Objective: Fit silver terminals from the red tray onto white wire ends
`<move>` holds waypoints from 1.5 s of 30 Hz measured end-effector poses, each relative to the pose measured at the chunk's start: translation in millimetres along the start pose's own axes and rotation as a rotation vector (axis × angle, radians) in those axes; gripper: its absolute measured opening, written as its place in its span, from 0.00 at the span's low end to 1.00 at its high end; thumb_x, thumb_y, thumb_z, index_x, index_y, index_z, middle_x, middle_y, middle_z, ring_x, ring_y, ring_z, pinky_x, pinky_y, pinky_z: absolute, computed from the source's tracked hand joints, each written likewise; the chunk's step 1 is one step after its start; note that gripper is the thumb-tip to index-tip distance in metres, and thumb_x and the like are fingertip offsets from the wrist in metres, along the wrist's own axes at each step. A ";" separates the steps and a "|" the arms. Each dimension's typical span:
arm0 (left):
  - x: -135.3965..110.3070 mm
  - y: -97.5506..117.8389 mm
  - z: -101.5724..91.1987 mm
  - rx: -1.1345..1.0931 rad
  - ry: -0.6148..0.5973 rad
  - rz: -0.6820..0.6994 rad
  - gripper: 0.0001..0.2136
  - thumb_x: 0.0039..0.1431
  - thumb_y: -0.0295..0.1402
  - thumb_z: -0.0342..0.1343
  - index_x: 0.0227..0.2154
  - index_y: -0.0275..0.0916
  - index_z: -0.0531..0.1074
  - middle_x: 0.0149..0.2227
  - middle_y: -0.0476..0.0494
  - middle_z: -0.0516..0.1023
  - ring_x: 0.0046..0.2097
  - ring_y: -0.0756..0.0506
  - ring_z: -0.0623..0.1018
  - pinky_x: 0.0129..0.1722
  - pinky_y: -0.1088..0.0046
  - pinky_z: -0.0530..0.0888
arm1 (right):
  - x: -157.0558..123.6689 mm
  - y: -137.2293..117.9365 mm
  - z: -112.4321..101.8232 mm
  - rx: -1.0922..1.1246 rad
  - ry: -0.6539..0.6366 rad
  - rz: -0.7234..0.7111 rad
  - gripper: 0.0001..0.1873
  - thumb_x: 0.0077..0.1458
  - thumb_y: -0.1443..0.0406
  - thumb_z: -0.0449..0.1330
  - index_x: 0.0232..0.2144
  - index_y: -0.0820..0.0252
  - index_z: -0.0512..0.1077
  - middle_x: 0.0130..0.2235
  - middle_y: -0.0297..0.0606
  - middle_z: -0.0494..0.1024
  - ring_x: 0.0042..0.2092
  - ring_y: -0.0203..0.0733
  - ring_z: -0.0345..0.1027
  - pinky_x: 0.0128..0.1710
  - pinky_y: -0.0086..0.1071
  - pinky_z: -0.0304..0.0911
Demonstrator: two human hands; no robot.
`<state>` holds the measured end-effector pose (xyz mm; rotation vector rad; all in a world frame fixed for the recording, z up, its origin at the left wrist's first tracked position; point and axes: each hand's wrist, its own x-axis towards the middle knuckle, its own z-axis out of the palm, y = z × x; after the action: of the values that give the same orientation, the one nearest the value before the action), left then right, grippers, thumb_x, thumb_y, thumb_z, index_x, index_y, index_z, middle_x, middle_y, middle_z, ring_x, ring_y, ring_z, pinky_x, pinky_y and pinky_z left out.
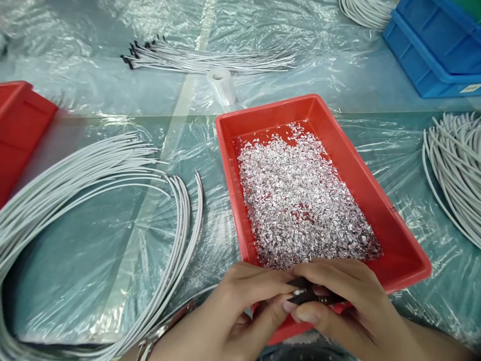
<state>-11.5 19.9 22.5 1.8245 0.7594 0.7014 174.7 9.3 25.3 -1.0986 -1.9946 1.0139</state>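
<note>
At the near edge of the red tray [376,190], my left hand [244,306] and my right hand [349,301] meet around a small black plastic piece [302,297]. My right fingers and thumb wrap the piece from the right. The left thumb and forefinger pinch its left end, where a small bright metal bit [299,291] shows. Most of the piece is hidden by fingers, so its exact kind is unclear. Shiny silver metal bits [296,200] lie thickly in the tray. A white cable [205,291] runs behind my left hand.
Looped white cables [75,165] lie left, another coil [456,165] right. Black-tipped white cables [210,60] lie at the back, near a clear plastic roll [221,87]. Blue bins [432,55] stand back right, a red bin [22,130] far left. Plastic film [101,240] covers the table.
</note>
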 end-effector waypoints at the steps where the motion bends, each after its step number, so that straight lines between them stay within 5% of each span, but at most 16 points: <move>1: 0.4 0.2 0.3 0.008 0.005 -0.009 0.07 0.62 0.26 0.46 0.29 0.39 0.66 0.22 0.52 0.71 0.21 0.54 0.70 0.21 0.80 0.67 | -0.3 -0.7 0.1 -0.006 0.009 0.004 0.12 0.63 0.58 0.50 0.36 0.57 0.69 0.32 0.36 0.79 0.30 0.36 0.73 0.25 0.24 0.67; 18: 2.8 -1.8 -4.8 -0.029 -0.113 0.014 0.09 0.61 0.22 0.43 0.28 0.38 0.65 0.22 0.49 0.71 0.23 0.53 0.72 0.23 0.82 0.70 | -0.2 1.3 -0.5 -0.005 -0.025 0.012 0.13 0.63 0.58 0.50 0.35 0.58 0.71 0.31 0.37 0.79 0.29 0.37 0.73 0.25 0.26 0.67; 26: -0.1 -4.7 -3.5 0.047 -0.071 0.055 0.11 0.65 0.28 0.40 0.28 0.38 0.63 0.21 0.50 0.69 0.23 0.52 0.69 0.20 0.80 0.66 | -0.2 1.2 -0.7 0.010 -0.009 0.006 0.14 0.63 0.56 0.49 0.35 0.56 0.70 0.28 0.34 0.78 0.27 0.36 0.72 0.25 0.25 0.66; 34: -8.1 0.0 -2.9 0.051 -0.060 -0.083 0.13 0.66 0.31 0.40 0.27 0.38 0.64 0.22 0.50 0.69 0.25 0.52 0.70 0.22 0.79 0.64 | -2.1 2.7 0.3 0.058 -0.054 -0.012 0.10 0.63 0.59 0.50 0.37 0.56 0.68 0.30 0.34 0.78 0.28 0.35 0.72 0.24 0.24 0.65; 45: -3.9 -0.6 -4.3 -0.072 -0.024 -0.104 0.13 0.65 0.30 0.41 0.28 0.36 0.67 0.21 0.50 0.66 0.23 0.52 0.66 0.22 0.79 0.65 | -4.6 5.4 -0.5 0.018 -0.048 0.044 0.07 0.62 0.61 0.52 0.38 0.56 0.68 0.33 0.34 0.78 0.31 0.37 0.73 0.26 0.27 0.64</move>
<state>-17.3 19.5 22.9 1.7128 0.7972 0.6310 179.2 7.3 20.2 -1.1226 -2.0034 1.0881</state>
